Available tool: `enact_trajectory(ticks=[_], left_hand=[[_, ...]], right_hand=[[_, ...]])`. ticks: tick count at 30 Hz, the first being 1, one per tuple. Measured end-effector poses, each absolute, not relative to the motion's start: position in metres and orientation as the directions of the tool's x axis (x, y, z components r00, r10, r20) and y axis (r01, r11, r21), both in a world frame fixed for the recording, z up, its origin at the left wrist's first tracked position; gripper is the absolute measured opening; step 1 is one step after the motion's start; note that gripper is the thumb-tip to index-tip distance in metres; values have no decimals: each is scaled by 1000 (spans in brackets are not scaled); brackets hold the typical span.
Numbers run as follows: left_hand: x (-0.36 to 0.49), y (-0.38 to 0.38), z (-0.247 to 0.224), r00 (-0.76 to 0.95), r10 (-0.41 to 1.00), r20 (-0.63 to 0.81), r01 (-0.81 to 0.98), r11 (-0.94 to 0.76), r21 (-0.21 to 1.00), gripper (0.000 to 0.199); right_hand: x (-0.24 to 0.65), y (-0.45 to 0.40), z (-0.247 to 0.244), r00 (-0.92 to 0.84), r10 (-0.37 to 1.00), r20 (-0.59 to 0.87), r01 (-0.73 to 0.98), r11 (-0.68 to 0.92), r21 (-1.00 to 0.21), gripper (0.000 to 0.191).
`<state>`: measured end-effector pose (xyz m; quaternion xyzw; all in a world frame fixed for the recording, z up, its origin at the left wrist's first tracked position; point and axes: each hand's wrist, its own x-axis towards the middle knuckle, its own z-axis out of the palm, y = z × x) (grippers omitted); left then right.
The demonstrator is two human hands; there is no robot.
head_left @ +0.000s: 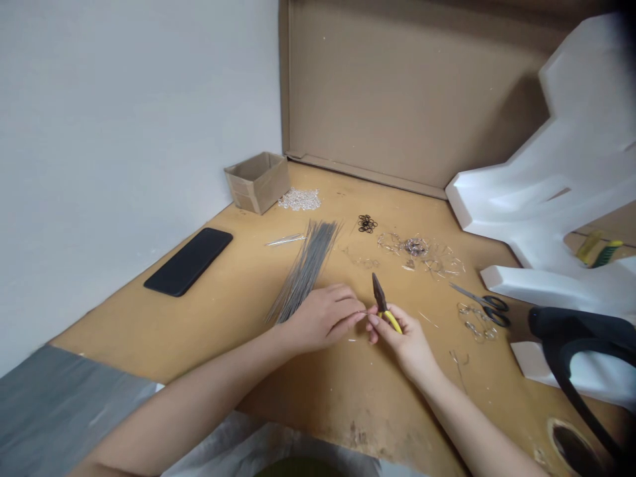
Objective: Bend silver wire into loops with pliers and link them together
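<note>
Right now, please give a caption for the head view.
Right hand holds yellow pliers near left hand, beside a bundle of wires.

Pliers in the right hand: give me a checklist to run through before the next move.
1. Grip: the yellow-handled pliers sit in the right hand, nose pointing up: ok.
2. Workpiece: the fingertips of the left hand are at a thin wire by the pliers; whether they pinch it: cannot tell.
3. Pliers on the wire: whether the nose has hold of it is too small to see: cannot tell.
4. Grey wire bundle: lies flat on the board beside the left hand: ok.
5. Scissors: lie off to the right, apart from the right hand: ok.
</note>
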<state>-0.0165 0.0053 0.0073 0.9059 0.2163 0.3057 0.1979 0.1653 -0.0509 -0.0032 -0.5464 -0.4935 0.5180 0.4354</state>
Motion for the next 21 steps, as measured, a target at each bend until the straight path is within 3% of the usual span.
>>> enact_trajectory(ticks=[4,6,9,11,13,16,21], left_hand=[[-13,0,6,804,384,454,286,-919,271,30],[-11,-2,7,824,353,443,254,-929,268,30],[-10,-1,8,769,481,420,243,-828,505,28],[-11,3,7,652,687,322,238,-588,773,27],[-11,8,4,567,817,107,167,-241,956,27],[-10,14,0,607,787,-109,48,101,994,29],[-12,15,1,670,728,-142,8,184,983,28]], right_hand=[[167,-49,-4,12,993,-115,97,-116,-989,26],[168,-49,-5,24,994,-105,97,-107,-990,26],[167,-50,-3,-2,994,-108,117,-107,-987,28],[166,-52,0,-43,992,-120,134,-114,-984,29],[164,-53,2,-79,988,-133,143,-121,-982,29],[164,-53,2,-93,986,-136,137,-123,-983,28],[170,-50,-8,-31,994,-106,50,-104,-993,26]])
